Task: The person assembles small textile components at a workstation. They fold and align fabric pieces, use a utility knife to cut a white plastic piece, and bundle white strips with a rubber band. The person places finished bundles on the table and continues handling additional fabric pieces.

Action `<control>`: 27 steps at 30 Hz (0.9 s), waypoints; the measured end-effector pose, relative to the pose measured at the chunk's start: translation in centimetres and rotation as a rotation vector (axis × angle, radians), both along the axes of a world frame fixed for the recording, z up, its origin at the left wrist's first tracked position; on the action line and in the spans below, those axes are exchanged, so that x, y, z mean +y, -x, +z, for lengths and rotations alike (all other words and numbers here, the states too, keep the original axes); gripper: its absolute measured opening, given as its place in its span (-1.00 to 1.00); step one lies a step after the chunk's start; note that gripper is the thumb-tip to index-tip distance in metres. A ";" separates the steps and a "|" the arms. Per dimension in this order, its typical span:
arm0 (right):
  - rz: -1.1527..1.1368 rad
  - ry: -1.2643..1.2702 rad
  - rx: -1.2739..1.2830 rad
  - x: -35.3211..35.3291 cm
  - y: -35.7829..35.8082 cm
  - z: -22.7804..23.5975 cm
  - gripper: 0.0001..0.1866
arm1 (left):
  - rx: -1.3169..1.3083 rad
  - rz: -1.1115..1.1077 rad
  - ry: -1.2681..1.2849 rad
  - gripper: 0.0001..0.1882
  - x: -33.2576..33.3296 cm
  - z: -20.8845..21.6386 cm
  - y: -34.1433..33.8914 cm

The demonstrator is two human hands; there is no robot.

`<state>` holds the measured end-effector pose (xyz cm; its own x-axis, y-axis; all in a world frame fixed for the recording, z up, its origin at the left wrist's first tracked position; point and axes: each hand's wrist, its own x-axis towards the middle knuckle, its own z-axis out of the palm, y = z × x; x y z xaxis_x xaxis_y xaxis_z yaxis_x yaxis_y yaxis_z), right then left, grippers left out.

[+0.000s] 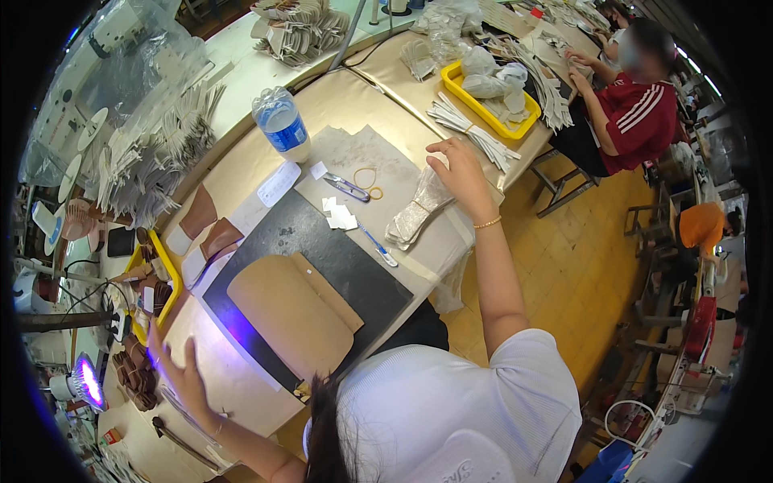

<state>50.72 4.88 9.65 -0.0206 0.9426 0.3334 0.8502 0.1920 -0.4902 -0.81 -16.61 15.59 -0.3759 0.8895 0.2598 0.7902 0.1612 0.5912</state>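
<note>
My left hand [188, 381] is open, fingers spread, over the left side of the table near the yellow tray of brown leather pieces [171, 283]. At the right, my right hand [465, 179] is over the far end of a bundle of pale cut pieces [416, 216]; its visible thumb and finger are apart, and it seems to touch the bundle. A tan panel [287, 312] with a narrow folded strip lies on a black board [366, 274] in front of me. Beyond it are thread snips [349, 187], small white labels [340, 215] and a blue pen-like tool [378, 248].
A water bottle [282, 129] stands at the back. Far right are a yellow tray [525, 127] and white strips [471, 129], near a seated co-worker in red [640, 121]. A purple-lit lamp [87, 381] stands at left, with brown pieces [134, 372] beside it.
</note>
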 end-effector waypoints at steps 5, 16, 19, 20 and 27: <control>-0.083 0.004 -0.036 2.0 -2.7 -0.8 -0.74 | 0.117 -0.294 -0.134 -0.31 6.4 3.9 -10.7; -0.231 0.052 -0.107 3.5 -8.1 -2.2 -0.70 | 0.434 -0.524 0.161 -0.44 11.9 0.6 -16.7; -0.205 0.073 -0.084 4.3 -7.9 -1.5 -0.70 | 0.428 -0.494 0.158 -0.45 12.1 0.7 -16.9; -0.186 0.079 -0.075 4.5 -7.7 -1.2 -0.70 | 0.417 -0.488 0.167 -0.45 12.0 0.6 -16.9; -0.080 0.081 -0.059 6.3 -6.6 -1.5 -0.70 | 0.408 -0.503 0.134 -0.47 11.7 0.9 -16.8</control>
